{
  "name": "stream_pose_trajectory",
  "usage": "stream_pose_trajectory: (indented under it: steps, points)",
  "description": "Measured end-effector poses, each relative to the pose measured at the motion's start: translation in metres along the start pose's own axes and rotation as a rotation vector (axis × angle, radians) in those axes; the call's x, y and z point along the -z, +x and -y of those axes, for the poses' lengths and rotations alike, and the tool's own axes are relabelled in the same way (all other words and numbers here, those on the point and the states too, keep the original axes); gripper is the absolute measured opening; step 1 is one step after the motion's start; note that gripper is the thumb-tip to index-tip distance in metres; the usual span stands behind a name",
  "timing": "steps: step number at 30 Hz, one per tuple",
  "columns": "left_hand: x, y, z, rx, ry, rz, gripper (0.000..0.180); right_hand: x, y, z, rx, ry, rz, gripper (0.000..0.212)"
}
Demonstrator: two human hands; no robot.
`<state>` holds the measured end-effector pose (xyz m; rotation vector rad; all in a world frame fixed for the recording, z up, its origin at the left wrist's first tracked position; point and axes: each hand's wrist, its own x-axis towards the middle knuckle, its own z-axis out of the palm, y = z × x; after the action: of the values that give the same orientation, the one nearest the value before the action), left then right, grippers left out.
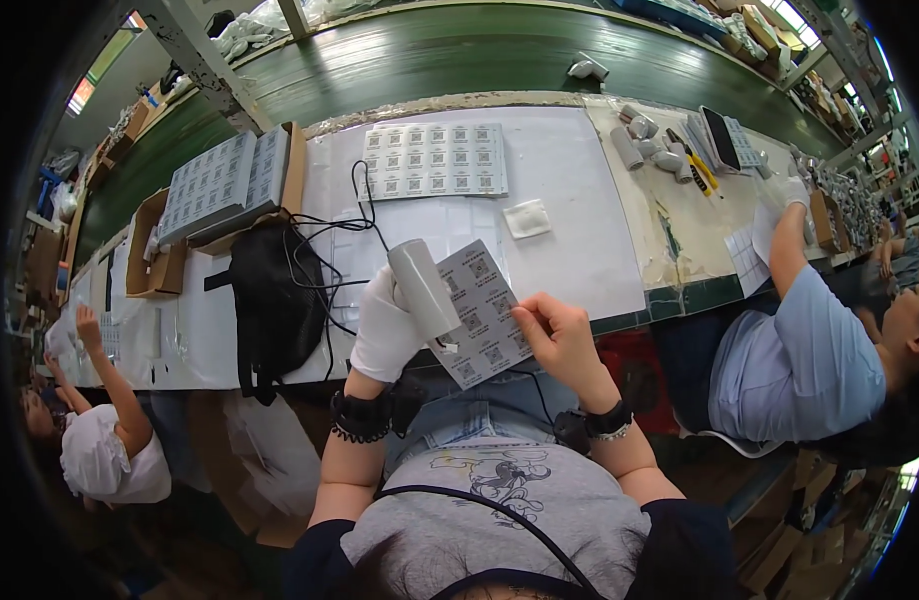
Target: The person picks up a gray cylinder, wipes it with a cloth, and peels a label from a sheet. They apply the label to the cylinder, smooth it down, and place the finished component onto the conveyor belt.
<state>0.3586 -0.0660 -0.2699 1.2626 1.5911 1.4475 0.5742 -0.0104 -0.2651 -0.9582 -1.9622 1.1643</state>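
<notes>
My left hand (385,322), in a white glove, is closed around a white cylindrical housing (423,288) that tilts over the table's near edge. Small dark and metallic bits show at its lower end. Just right of it, my bare right hand (558,338) pinches the right edge of a grey sheet of printed code labels (488,318). Part of that sheet lies behind the cylinder. Beyond my hands, a stack of similar label sheets (435,160) rests on the white table covering. A small folded white cloth (527,219) lies to the right of the stack.
At left stand a cardboard box (158,245) and piled label sheets (225,180), beside a black bag (272,310) and tangled black cable (315,260). White cylindrical parts (630,148), yellow-handled tools (702,172) and a phone (720,138) lie right. Co-workers sit on both sides.
</notes>
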Motion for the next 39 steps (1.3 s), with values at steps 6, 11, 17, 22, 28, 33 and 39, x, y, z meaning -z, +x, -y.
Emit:
stream_pose_trajectory:
  steps: [6, 11, 17, 22, 28, 33, 39]
  points:
    - [-0.001, 0.001, 0.001, 0.15, -0.209, 0.005, 0.036, 0.006, 0.003, -0.013, -0.062, 0.088, 0.061, 0.014]
    - [-0.007, -0.001, 0.001, 0.127, -0.156, 0.042, 0.031, 0.006, 0.022, 0.003, 0.056, 0.055, -0.072, 0.018]
    - [-0.017, -0.002, 0.002, 0.127, -0.18, 0.109, 0.025, -0.01, 0.035, 0.01, 0.206, -0.008, -0.207, 0.025]
    - [-0.024, 0.001, -0.007, 0.098, -0.11, 0.07, 0.027, -0.018, 0.034, 0.007, 0.229, -0.151, -0.298, 0.027]
    - [-0.028, 0.002, 0.004, 0.202, -0.377, 0.07, 0.025, -0.02, 0.035, 0.0, 0.353, -0.259, -0.389, 0.023]
    - [-0.029, 0.006, 0.006, 0.119, -0.221, 0.102, 0.027, -0.018, 0.038, 0.002, 0.297, -0.181, -0.394, 0.018]
    - [-0.029, 0.026, 0.005, 0.201, -0.153, 0.096, 0.034, -0.014, 0.04, -0.001, 0.411, -0.201, -0.359, 0.013]
